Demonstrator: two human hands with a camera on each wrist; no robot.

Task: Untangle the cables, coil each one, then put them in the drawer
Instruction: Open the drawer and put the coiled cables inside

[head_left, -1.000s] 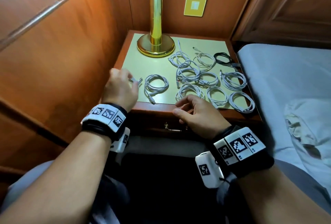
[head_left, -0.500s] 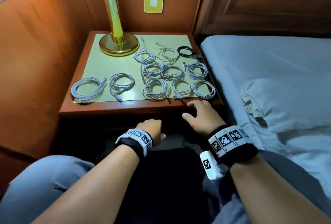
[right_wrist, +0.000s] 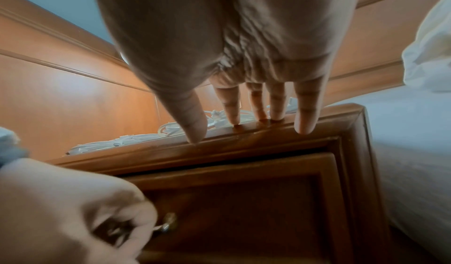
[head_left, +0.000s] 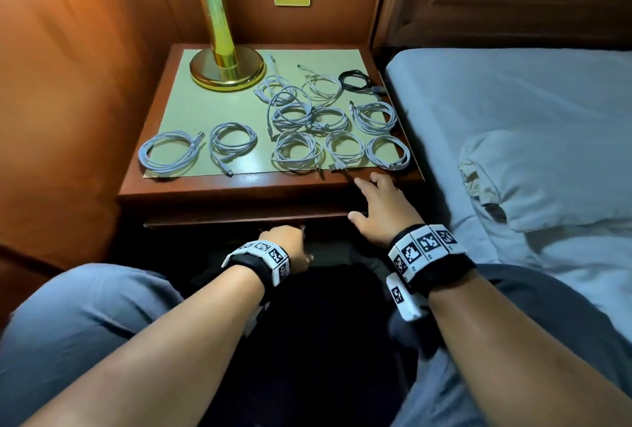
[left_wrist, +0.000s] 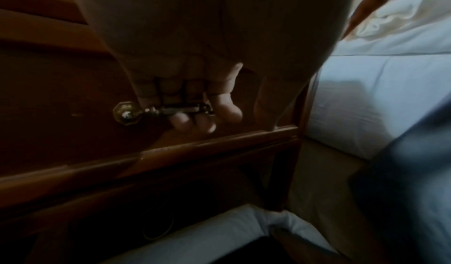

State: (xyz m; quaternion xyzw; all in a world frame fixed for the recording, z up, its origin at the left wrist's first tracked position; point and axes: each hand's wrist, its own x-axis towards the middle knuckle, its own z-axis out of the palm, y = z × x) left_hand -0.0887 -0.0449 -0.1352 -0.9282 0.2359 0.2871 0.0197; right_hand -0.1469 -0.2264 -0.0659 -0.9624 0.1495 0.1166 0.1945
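Several coiled white cables [head_left: 297, 149] and one black coiled cable [head_left: 355, 80] lie on the nightstand top [head_left: 205, 108]. Two white coils sit apart at the front left [head_left: 169, 152]. Below the top, my left hand [head_left: 287, 245] curls its fingers [left_wrist: 185, 121] round the brass drawer handle [left_wrist: 168, 111] on the dark wooden drawer front [right_wrist: 244, 200]. The drawer shows a thin gap under the top. My right hand [head_left: 379, 208] rests with straight fingers [right_wrist: 275, 104] on the nightstand's front edge, beside the front right coils, holding nothing.
A brass lamp base [head_left: 227, 67] stands at the back left of the top. A bed with a blue sheet [head_left: 513, 102] and a pillow [head_left: 554, 180] lies to the right. Wooden wall panels [head_left: 68, 84] close the left side. My knees are in front of the drawer.
My left hand let go of a coil at the front left of the top, dropped to the drawer front and took hold of the handle. My right hand stayed at the front edge.
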